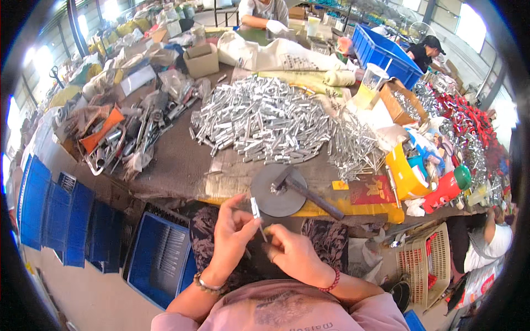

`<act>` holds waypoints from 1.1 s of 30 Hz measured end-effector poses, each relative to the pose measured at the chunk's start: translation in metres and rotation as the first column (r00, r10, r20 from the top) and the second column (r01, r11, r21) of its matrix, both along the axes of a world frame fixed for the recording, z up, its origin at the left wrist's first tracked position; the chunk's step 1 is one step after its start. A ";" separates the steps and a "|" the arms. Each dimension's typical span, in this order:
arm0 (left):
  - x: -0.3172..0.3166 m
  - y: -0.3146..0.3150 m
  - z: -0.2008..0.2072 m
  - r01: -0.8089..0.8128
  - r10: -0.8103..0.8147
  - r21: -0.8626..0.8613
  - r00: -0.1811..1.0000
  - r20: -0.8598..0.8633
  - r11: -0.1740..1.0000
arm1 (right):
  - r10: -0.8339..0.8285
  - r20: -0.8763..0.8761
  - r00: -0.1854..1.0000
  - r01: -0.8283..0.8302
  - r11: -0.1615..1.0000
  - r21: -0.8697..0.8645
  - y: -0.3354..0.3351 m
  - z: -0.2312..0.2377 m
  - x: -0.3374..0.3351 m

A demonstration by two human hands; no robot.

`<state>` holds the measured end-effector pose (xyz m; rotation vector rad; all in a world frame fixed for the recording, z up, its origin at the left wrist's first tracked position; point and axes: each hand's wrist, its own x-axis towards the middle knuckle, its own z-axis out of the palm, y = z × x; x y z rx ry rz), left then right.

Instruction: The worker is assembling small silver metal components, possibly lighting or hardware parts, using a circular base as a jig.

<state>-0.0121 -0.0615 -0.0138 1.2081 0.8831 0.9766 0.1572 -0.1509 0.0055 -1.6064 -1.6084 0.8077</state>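
My left hand (232, 229) pinches a short silver metal sleeve (254, 207), upright between thumb and fingers. Just right of it, my right hand (295, 252) is closed on a thin metal pin (263, 235) that points up toward the sleeve; its exact shape is blurred. Beyond both hands, a hammer (316, 199) lies across a round grey metal plate (265, 196) at the table's near edge. Behind the plate spreads a large heap of silver metal sleeves (265, 118). To its right lies a smaller pile of thin metal pins (356, 146).
Blue crates (160, 254) stand at the lower left, one with metal parts inside. Mixed tools (143, 129) crowd the table's left. A cut yellow container (406, 174) and a red bottle (447, 190) sit at the right. Co-workers (265, 14) are at the far side and right.
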 end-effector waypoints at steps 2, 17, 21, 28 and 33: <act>-0.011 0.001 0.014 -0.049 0.051 -0.052 0.999 0.020 0.997 | 0.082 -0.025 0.996 -0.081 0.996 0.041 0.003 0.011 0.000; -0.356 0.011 -0.165 -0.742 0.597 -0.065 0.586 -0.548 0.668 | -0.204 -0.396 0.895 0.196 0.979 -0.061 0.046 -0.013 0.072; -0.431 -0.035 -0.265 -0.813 0.515 -0.226 0.527 -0.676 0.537 | -0.222 -0.381 0.898 0.237 0.972 -0.008 0.050 -0.021 0.073; -0.451 -0.054 -0.330 -0.833 0.365 -0.260 0.465 -0.806 0.488 | -0.231 -0.382 0.895 0.258 0.966 0.021 0.044 -0.028 0.077; -0.489 -0.076 -0.350 -0.756 0.272 -0.219 0.466 -0.842 0.616 | -0.201 -0.420 0.885 0.225 0.974 0.007 0.053 -0.033 0.074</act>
